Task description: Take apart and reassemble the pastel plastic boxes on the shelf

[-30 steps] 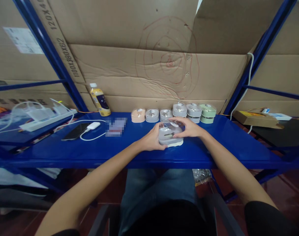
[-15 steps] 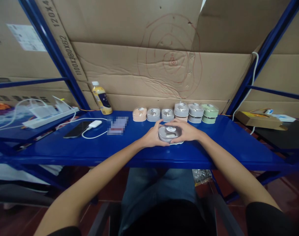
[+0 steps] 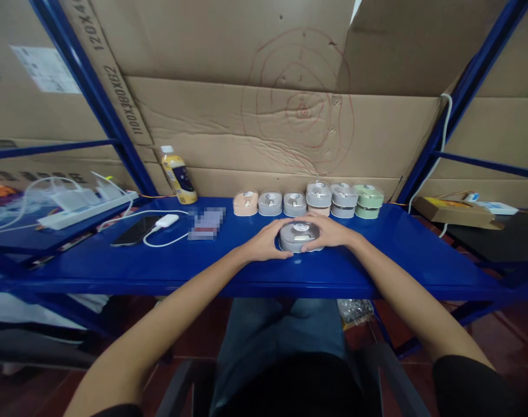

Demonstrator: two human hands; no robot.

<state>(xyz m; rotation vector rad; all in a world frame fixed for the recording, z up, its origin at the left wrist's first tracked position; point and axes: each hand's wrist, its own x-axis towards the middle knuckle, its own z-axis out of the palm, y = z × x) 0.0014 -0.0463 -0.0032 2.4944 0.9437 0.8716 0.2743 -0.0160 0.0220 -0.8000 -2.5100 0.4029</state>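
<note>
A rounded grey box with a clear lid and a round white sticker is between my two hands, low over the blue shelf or resting on it. My left hand wraps its left side, thumb near the front edge. On the other side my right hand closes round the box, its thumb at the front right. Fingers of both hands go behind the box and are partly hidden. Behind it stands a row of similar boxes: a peach box, grey boxes, and a green stack at the right end.
On the blue shelf a yellow bottle stands at the back left. A phone, a white charger with cables and a blurred-out item lie left. An open carton is at right; cardboard backs the shelf.
The grey box has tipped slightly and sits a little lower against the shelf, still between both hands. My fingers have shifted a little around it. The camera view has moved slightly.
</note>
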